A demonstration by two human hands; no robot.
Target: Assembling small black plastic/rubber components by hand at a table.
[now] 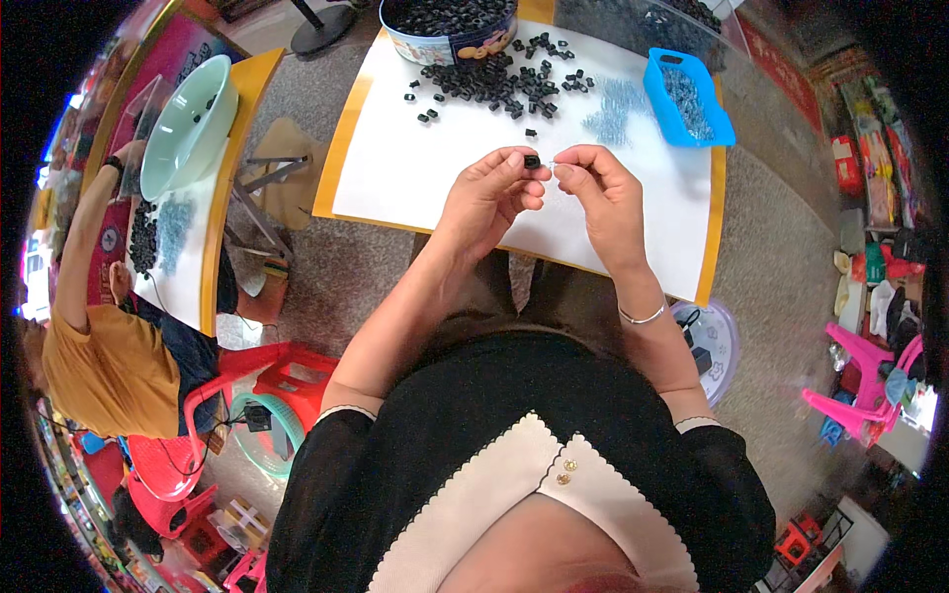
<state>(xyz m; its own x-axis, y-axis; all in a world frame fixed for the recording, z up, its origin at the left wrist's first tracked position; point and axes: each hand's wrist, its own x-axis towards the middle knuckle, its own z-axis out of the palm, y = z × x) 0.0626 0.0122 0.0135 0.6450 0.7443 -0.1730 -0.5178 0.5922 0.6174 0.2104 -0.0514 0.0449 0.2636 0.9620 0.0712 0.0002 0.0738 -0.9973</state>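
Observation:
Above the near part of the white-topped table (395, 178), my left hand (484, 198) pinches a small black plastic piece (532, 161) between thumb and fingertips. Facing it, my right hand (605, 198) has thumb and forefinger closed on a tiny, thin, silvery piece (554, 166). Its tip points at the black piece; whether they touch I cannot tell. Beyond my hands lies a loose pile of similar black plastic pieces (499, 89), with one black piece (531, 132) apart from it. To the right of the pile spreads a patch of small silvery metal pieces (615, 111).
At the far edge stands a round tin (425, 47) full of black pieces. A blue plastic tray (656, 89) with silvery pieces sits at the far right corner. On the left, another person (109, 366) reaches over a second table (203, 237) with a pale green basin (193, 119).

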